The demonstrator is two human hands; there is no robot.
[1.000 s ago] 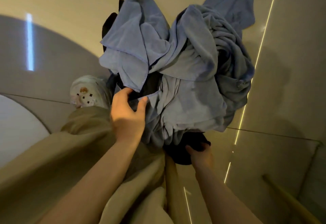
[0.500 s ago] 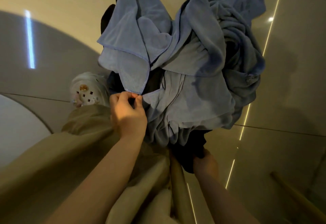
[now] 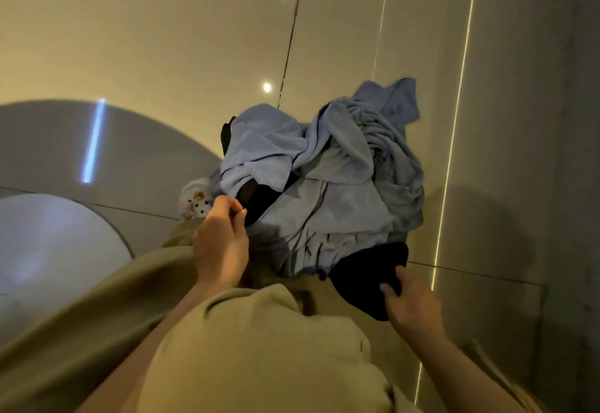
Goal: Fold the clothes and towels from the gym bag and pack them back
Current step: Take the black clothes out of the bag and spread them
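You're sorting the heap: left hand (image 3: pixel 220 243) pinches the blue towel (image 3: pixel 311 191) edge, right hand (image 3: pixel 412 305) fingers lie open on the dark garment (image 3: pixel 370 273). Next, pull one piece free.

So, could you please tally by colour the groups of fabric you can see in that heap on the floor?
Light blue fabric, crumpled, separate pieces cannot be told apart: 1 mass
Black fabric: 2 visible patches, one by the left hand at, one under the right hand at; whether they are one item cannot be told
Total: 3 colour groups
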